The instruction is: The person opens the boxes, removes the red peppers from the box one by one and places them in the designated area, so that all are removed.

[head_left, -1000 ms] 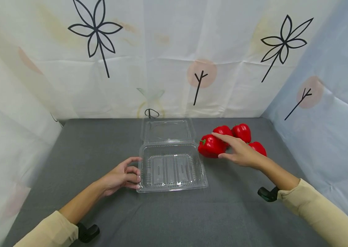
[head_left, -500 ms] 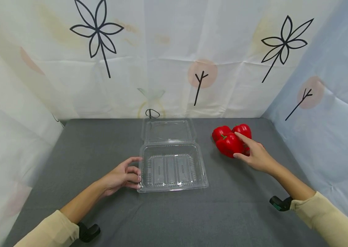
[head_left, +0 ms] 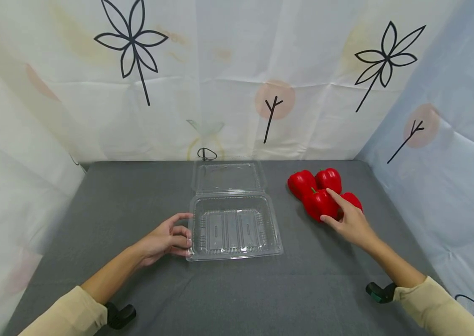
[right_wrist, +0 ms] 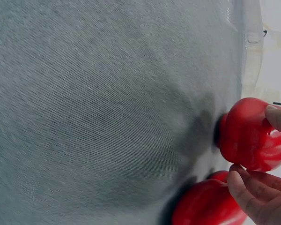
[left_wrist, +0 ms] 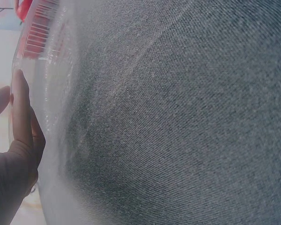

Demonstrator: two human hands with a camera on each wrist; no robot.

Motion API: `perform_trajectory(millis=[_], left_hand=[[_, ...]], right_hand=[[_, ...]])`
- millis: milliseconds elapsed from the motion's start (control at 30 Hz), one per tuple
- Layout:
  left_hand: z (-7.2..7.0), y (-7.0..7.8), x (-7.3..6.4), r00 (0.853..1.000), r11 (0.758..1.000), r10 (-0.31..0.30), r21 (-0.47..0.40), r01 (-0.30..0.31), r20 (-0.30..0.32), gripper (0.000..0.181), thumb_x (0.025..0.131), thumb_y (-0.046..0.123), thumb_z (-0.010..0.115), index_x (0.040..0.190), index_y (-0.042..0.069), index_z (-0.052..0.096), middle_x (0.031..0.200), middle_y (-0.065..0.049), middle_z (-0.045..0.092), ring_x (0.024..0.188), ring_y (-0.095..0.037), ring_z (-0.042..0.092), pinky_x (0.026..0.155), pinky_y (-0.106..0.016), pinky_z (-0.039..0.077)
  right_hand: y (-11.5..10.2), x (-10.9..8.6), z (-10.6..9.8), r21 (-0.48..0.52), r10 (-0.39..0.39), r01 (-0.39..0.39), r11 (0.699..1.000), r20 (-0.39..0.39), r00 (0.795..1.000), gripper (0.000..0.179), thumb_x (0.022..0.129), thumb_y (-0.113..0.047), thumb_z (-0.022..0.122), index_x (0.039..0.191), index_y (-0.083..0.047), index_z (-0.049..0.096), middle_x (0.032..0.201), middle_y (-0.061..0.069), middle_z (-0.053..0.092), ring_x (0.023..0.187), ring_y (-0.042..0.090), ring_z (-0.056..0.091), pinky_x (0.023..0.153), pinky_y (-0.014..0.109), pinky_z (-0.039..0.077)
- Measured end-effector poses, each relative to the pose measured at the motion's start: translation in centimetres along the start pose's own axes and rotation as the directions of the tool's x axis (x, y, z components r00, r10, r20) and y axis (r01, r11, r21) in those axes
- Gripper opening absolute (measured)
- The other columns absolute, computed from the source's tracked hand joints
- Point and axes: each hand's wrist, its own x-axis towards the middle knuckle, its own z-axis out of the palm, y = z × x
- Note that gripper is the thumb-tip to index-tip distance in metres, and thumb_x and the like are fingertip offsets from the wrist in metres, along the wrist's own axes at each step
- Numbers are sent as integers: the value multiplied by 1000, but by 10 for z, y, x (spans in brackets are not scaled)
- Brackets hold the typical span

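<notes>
A clear plastic clamshell container (head_left: 235, 253) lies on the grey cloth with its lid (head_left: 229, 179) folded back toward the wall. My left hand (head_left: 165, 240) pinches its left rim between thumb and fingers; the left wrist view shows this hand (left_wrist: 21, 136) with the rim passing between the digits. My right hand (head_left: 352, 224) holds a red bell pepper (head_left: 319, 204) by its sides, green stem facing up and left. In the right wrist view the held pepper (right_wrist: 253, 133) sits between thumb and fingertips, just above or on the cloth; I cannot tell which.
Around the held pepper stand other red bell peppers: one at back left (head_left: 301, 183), one behind (head_left: 328, 180) and one partly hidden by the right hand (head_left: 352, 200). Patterned white curtain (head_left: 237, 93) closes off the back and sides of the grey table (head_left: 237, 298).
My right hand has carried the bell pepper rightward, away from the container, then slightly toward me and lower, in among the other peppers. The left hand and container have stayed put.
</notes>
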Motion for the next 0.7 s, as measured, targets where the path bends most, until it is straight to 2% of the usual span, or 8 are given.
perform_trajectory(millis=[300,533,700], left_hand=[[0,-1,0,1000,1000,-3,-2,3,-3,84,87,-4,69,152,5,18,94,-5,57,79,-18,64,74,-39,60],[0,-1,0,1000,1000,4,-9,-4,3,84,87,-4,69,152,5,18,94,-4,56,79,-18,63,74,-39,60],[-1,-1,0,1000,1000,6,-17,-6,2,84,86,-4,70,152,5,18,95,-5,57,79,-18,64,74,-39,60]], right_hand=[[4,-7,16,13,-4,4,1000,-7,1000,76,81,-11,81,145,1,43,111,20,58,91,31,54,71,49,55],[8,-7,24,-19,5,-6,1000,-34,999,75,82,-11,80,145,3,42,125,25,57,93,33,54,74,53,55],[9,-6,25,-27,3,-4,1000,-39,999,75,81,-10,80,145,3,41,127,27,57,94,34,54,77,56,54]])
